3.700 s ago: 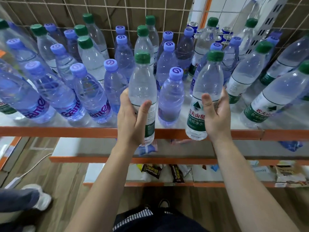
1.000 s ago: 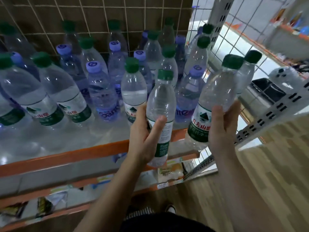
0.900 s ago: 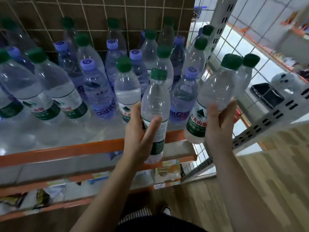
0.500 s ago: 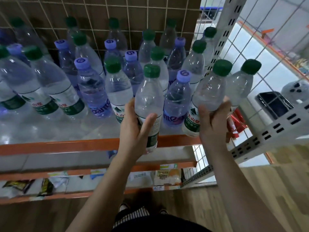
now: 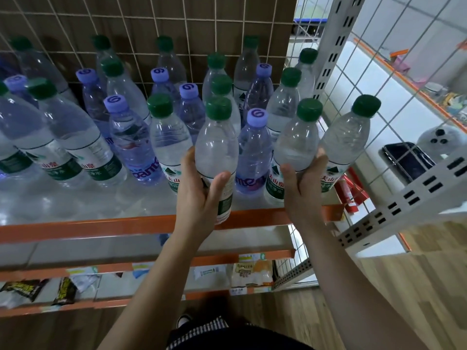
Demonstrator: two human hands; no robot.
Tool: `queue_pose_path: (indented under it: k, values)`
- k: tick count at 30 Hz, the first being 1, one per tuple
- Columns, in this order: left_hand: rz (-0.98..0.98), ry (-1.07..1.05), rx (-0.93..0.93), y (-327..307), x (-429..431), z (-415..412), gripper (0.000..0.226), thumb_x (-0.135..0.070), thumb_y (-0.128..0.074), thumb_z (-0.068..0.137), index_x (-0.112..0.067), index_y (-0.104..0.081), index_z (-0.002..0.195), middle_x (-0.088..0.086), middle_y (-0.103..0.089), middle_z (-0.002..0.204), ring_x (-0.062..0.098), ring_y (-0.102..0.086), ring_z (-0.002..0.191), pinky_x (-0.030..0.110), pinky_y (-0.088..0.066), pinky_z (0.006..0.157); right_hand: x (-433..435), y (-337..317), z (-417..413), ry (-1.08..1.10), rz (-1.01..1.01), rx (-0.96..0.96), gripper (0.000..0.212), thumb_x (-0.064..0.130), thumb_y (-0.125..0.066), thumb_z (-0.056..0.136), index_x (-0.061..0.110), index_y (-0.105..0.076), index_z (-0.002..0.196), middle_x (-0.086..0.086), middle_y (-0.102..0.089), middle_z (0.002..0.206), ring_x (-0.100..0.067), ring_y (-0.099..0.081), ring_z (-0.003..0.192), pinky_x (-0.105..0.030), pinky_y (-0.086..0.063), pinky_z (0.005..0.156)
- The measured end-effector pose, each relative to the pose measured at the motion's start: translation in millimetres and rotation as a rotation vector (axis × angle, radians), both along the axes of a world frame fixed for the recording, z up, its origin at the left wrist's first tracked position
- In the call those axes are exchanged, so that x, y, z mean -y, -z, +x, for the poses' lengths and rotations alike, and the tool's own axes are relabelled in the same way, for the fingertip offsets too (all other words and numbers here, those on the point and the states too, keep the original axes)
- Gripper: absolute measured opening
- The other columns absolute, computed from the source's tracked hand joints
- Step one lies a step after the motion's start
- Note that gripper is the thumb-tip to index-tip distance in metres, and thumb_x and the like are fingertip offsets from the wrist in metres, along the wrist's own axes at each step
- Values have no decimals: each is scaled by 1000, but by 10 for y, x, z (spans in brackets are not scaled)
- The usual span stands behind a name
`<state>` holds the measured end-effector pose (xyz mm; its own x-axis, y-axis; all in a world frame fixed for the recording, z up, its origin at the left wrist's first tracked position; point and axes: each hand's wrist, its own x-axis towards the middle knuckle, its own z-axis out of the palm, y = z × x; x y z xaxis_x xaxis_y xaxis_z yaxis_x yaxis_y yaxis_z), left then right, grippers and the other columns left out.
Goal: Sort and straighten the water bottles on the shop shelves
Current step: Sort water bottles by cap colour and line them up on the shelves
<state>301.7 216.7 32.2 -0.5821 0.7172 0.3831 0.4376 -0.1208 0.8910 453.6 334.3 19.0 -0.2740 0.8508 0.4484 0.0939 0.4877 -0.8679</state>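
Observation:
My left hand grips a clear green-capped bottle by its label, held over the orange front lip of the shelf. My right hand grips a second green-capped bottle, whose base is down at the shelf's right front corner. Right of it stands another green-capped bottle by the wire side panel. A purple-capped bottle stands between the two held bottles. Behind them, green-capped and purple-capped bottles are mixed in uneven rows.
A wire grid backs the shelf and a perforated white upright bounds its right side. Lower shelves hold snack packets. A phone lies on the neighbouring white shelf. The shelf's front left strip is bare.
Both hands carried their bottles rightward along the shelf to its right end. The right-hand bottle came down from a tilt to the front right corner, beside the end bottle.

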Motion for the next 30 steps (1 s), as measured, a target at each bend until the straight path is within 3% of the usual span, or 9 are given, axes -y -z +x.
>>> queue_pose_path:
  k: [5,8,10,12,15,19,23,26,30]
  values:
    - [-20,-29,15,34,-62,21,73,-60,-50,87,-20,-27,144,5,-51,135,16,-53,123,44,-48,100,-22,0,55,-41,-34,-12,60,7,-57,95,-2,-21,142,10,-49,127,5,-57,111,-18,-49,92]
    - [9,-57,0,49,-115,56,66,-61,-48,89,-30,-23,143,-2,-55,124,5,-56,111,36,-52,93,12,1,102,-45,-33,-3,60,14,-58,97,-1,-25,145,7,-51,129,8,-54,114,-14,-44,94]
    - [21,-84,-13,81,-162,70,62,-63,-45,90,-36,-20,140,0,-55,121,5,-58,104,30,-52,88,38,16,125,-39,-25,18,60,28,-56,98,3,-28,145,-2,-52,133,-2,-53,122,-23,-45,100]
    - [37,-89,-23,127,-214,90,57,-57,-46,94,-40,-15,138,6,-51,129,11,-57,111,25,-49,90,51,73,155,-31,-8,40,56,35,-51,98,5,-34,142,-8,-52,135,-16,-52,127,-40,-45,104]
    - [46,-91,-69,177,-276,99,57,-33,-50,99,-13,-20,144,-5,-43,129,-6,-48,114,5,-38,90,92,173,213,25,-2,51,48,41,-51,98,9,-42,133,-10,-56,127,-26,-55,121,-50,-47,98]
    - [-65,-122,-65,168,-252,36,72,-56,-45,93,-8,-25,144,12,-49,133,22,-53,117,25,-46,93,219,164,271,119,5,34,31,33,-54,97,10,-49,116,-4,-55,113,-22,-58,105,-43,-53,86]
    - [-167,-259,-190,112,-111,65,60,-48,-52,93,-8,-40,137,3,-62,106,15,-61,89,26,-49,72,434,110,235,32,26,38,16,25,-52,97,13,-51,107,-2,-57,93,-17,-58,82,-31,-51,68]
    - [-192,-343,-289,145,27,56,37,-40,-54,96,-10,-59,116,-6,-63,81,12,-62,68,27,-49,61,586,75,101,-66,55,83,9,22,-50,97,20,-51,106,11,-55,91,-4,-56,82,-14,-45,70]
    - [-196,-349,-320,275,307,-39,27,-35,-51,100,-15,-69,103,-4,-68,76,9,-61,60,36,-54,56,733,18,-132,-175,38,63,16,26,-47,96,17,-55,108,7,-59,94,-6,-59,85,-16,-47,72]
